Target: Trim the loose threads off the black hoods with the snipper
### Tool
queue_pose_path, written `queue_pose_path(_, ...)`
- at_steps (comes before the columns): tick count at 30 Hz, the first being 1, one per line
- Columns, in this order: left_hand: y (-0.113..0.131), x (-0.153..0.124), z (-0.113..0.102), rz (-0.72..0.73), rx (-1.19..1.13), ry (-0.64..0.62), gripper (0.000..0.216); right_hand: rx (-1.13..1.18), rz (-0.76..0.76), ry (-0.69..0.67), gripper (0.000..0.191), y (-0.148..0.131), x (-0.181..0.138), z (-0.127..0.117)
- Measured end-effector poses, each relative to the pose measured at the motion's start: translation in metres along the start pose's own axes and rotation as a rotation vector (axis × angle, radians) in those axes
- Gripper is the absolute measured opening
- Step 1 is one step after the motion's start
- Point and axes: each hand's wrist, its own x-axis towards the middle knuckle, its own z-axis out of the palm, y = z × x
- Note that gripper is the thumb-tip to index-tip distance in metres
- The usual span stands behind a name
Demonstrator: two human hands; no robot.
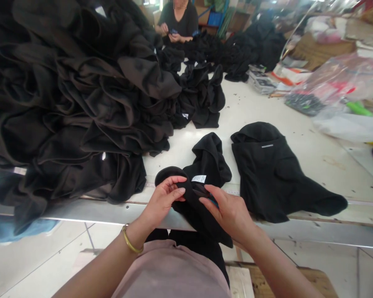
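A black fabric garment (pixel 209 215) lies partly on the table and hangs over its front edge. Its upper part is folded and carries a white label (pixel 199 179). My left hand (pixel 166 196) pinches the garment's edge between thumb and fingers. My right hand (pixel 228 207) grips the same cloth just to the right, thumb and forefinger close together. Something blue shows beneath the right fingers, mostly hidden, and I cannot make out what it is. To the right, a black hood-like garment (pixel 267 178) with a small grey tag is spread flat on the table.
A tall heap of black garments (pixel 105 91) covers the table's left side, with more black cloth (pixel 202 91) behind. Clear plastic bags (pixel 338 87) and papers (pixel 261 78) lie at the right. Across the table sits another person (pixel 180 20). A metal edge (pixel 323 234) runs along the front.
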Motion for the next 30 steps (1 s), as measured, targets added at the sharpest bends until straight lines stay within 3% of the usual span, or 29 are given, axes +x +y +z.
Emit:
queue_pose_path(4,0.0015,-0.0022,0.003,-0.002,-0.007,-0.002,0.033,-0.16,-0.113,-0.025,0.028,-0.0017,0.0027,0.0005)
queue_pose_path(16,-0.0011,-0.0023,0.0044,-0.008,-0.018,-0.002,0.032,-0.229,-0.127,-0.009,0.026,-0.0019,0.0058,0.0008)
queue_pose_path(30,-0.0015,-0.0026,0.0058,-0.013,-0.028,-0.028,0.029,-0.092,-0.116,-0.059,0.027,0.001,0.0047,0.0095)
